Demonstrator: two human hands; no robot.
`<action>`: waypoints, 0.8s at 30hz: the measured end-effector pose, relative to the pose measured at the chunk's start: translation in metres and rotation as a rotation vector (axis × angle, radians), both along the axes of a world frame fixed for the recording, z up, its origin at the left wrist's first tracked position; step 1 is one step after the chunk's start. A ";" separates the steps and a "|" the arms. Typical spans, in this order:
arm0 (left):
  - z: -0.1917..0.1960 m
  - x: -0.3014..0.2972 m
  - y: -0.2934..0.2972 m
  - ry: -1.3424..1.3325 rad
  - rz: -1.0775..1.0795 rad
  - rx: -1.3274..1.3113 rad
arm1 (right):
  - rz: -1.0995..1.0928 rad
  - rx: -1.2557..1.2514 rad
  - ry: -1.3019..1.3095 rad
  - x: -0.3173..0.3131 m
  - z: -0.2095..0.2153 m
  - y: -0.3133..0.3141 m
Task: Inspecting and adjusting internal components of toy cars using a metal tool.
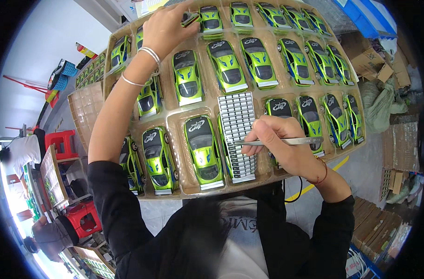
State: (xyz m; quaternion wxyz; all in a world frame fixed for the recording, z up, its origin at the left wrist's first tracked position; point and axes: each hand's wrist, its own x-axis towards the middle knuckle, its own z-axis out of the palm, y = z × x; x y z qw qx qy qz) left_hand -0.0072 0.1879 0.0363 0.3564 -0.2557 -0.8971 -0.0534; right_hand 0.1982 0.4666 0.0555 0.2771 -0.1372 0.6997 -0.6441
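A large brown tray (267,176) spreads out before me, with rows of bright green toy cars (204,156) with dark roofs and windows in its compartments. At the far left of the tray, my left hand (168,28) has its fingers closed round a toy car (189,19), mostly covered by the hand. My right hand (282,139) pinches metal tweezers (298,141), their tips at a white sheet of small dark-marked stickers (236,114). This sheet lies over a car in the near row, partly hiding it. Right-hand fingers touch the sheet's right edge.
Red stools (61,144) and other people (23,156) are off to the left, beside a workbench. Another tray of green cars (91,72) stands at the far left. Cardboard stacks (400,146) and an open carton (370,63) line the right side.
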 end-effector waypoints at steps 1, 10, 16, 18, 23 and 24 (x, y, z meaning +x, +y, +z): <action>0.001 0.003 0.006 0.071 -0.015 -0.050 | -0.011 0.007 0.009 0.000 0.000 0.000; 0.051 0.050 0.012 -0.188 0.137 0.507 | -0.060 -0.011 0.080 0.000 -0.006 -0.007; 0.085 0.170 0.010 -0.089 -0.054 0.602 | -0.008 0.072 0.117 -0.002 0.003 -0.004; 0.105 0.203 0.007 -0.264 -0.181 0.557 | -0.001 0.094 0.128 -0.001 0.002 -0.005; 0.087 0.214 0.018 -0.602 -0.342 0.575 | -0.089 0.055 0.113 0.002 -0.006 -0.006; 0.084 0.215 0.021 -0.613 -0.301 0.561 | -0.077 0.055 0.111 0.001 -0.004 -0.008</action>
